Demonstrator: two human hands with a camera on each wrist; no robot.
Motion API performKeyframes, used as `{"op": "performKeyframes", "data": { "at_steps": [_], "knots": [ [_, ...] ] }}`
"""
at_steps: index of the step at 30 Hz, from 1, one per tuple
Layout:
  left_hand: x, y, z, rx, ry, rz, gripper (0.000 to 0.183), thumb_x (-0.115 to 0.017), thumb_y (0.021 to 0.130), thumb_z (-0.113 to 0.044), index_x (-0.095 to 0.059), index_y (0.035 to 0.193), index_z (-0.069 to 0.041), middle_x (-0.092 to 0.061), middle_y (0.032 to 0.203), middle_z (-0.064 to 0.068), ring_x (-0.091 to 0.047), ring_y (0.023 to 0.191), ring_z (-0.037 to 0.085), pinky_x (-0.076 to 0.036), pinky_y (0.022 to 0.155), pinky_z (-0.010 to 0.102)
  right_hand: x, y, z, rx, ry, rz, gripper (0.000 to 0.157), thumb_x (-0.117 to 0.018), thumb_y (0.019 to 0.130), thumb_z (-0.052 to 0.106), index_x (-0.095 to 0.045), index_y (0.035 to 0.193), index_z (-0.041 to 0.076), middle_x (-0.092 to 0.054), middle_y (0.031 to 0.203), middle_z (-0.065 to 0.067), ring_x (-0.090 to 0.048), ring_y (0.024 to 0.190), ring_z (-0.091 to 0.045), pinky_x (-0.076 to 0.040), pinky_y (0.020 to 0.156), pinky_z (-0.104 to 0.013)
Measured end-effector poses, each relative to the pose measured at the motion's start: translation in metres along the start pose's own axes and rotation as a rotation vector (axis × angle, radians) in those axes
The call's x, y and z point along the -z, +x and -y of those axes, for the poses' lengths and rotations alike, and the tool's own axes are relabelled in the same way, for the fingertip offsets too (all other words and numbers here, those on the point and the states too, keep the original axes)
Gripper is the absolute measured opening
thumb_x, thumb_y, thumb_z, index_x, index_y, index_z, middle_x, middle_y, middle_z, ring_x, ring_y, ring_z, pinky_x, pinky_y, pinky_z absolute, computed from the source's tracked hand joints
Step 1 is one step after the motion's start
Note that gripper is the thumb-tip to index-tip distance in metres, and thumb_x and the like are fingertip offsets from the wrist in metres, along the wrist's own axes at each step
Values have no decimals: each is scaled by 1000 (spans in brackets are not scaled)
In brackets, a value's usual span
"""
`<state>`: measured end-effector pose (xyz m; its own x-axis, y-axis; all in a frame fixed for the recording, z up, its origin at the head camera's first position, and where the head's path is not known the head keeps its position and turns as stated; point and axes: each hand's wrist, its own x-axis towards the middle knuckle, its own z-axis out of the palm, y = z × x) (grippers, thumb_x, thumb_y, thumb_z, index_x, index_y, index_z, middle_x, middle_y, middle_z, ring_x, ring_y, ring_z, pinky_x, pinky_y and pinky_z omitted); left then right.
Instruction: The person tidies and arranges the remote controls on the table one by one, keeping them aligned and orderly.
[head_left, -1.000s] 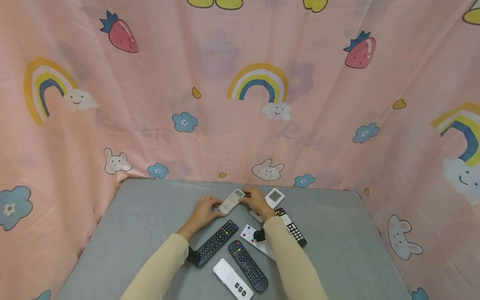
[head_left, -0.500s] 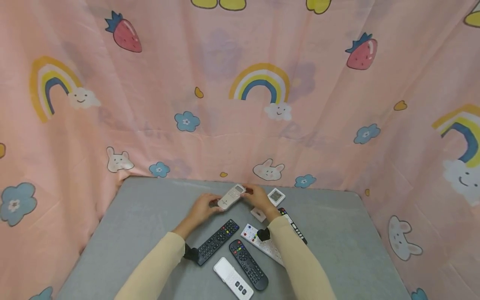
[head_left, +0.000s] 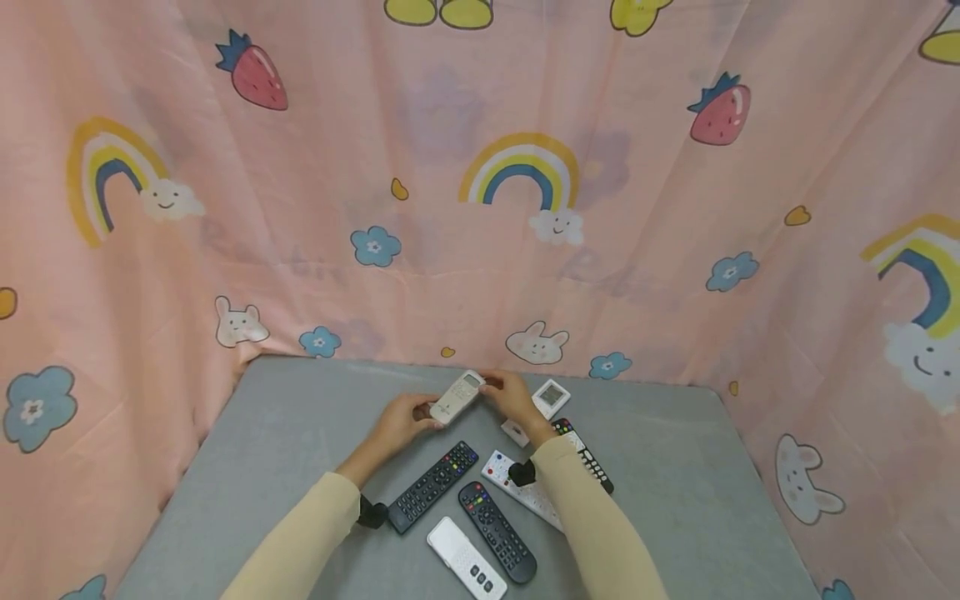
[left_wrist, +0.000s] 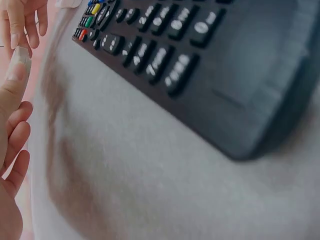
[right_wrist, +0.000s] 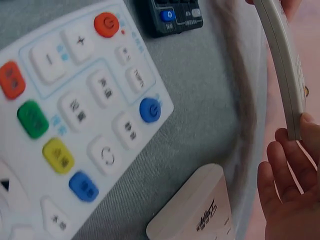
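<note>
A pale air-conditioner remote with a small screen is held up near the far side of the table, slanting with its screen end to the upper right. My left hand pinches its lower left end. At the screen end, my right hand grips it between thumb and fingers. The right wrist view shows the remote's thin side edge, raised off the table. Only its end shows in the left wrist view, under the left thumb.
Near the hands lie a black remote, a rounded black remote, a white three-button remote, a white many-button remote partly under the right sleeve, a black-and-white remote, a white square display and a small pale lettered piece.
Both hands have lifted the air-conditioner remote a little and shifted it slightly left. The other remotes have stayed in place.
</note>
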<state>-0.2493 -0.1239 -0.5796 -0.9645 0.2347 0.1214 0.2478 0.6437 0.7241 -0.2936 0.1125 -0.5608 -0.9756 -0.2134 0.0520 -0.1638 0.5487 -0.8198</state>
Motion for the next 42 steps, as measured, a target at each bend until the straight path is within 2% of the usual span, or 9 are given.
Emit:
{"op": "performKeyframes", "data": {
  "at_steps": [8,19,24,34,42],
  "knots": [
    [12,-12,4,7,-7,-21,55,-84,74,-24,-68,124,-8,-70,88,1,-60,75,5,-52,70,20,-12,4,14,10,82,15,35,-68,92,11,-64,126,3,-71,114,-17,-68,105,-32,-56,89,-41],
    [26,-28,14,21,-28,-63,53,-81,79,-21,-66,127,-4,-70,91,3,-62,80,8,-55,73,21,-31,9,30,22,128,48,35,-65,93,7,-62,127,-2,-70,118,-20,-68,109,-33,-57,90,-39],
    [31,-36,16,-1,-45,-98,51,-80,79,-16,-66,126,-2,-71,92,6,-64,81,11,-57,74,25,-40,12,38,-9,143,48,32,-64,94,9,-63,125,2,-71,118,-17,-68,110,-31,-57,91,-38],
    [40,-52,26,10,-53,-137,50,-79,80,-11,-65,127,-2,-72,93,7,-67,84,15,-58,76,24,-59,16,49,19,161,76,33,-66,94,12,-65,126,4,-71,116,-18,-67,106,-30,-57,82,-32],
    [44,-61,34,36,-34,-168,49,-80,80,-14,-67,126,-4,-73,93,7,-68,84,15,-58,75,22,-73,20,58,21,155,102,33,-64,94,9,-65,127,2,-71,116,-18,-68,107,-30,-57,89,-35]
  ]
}}
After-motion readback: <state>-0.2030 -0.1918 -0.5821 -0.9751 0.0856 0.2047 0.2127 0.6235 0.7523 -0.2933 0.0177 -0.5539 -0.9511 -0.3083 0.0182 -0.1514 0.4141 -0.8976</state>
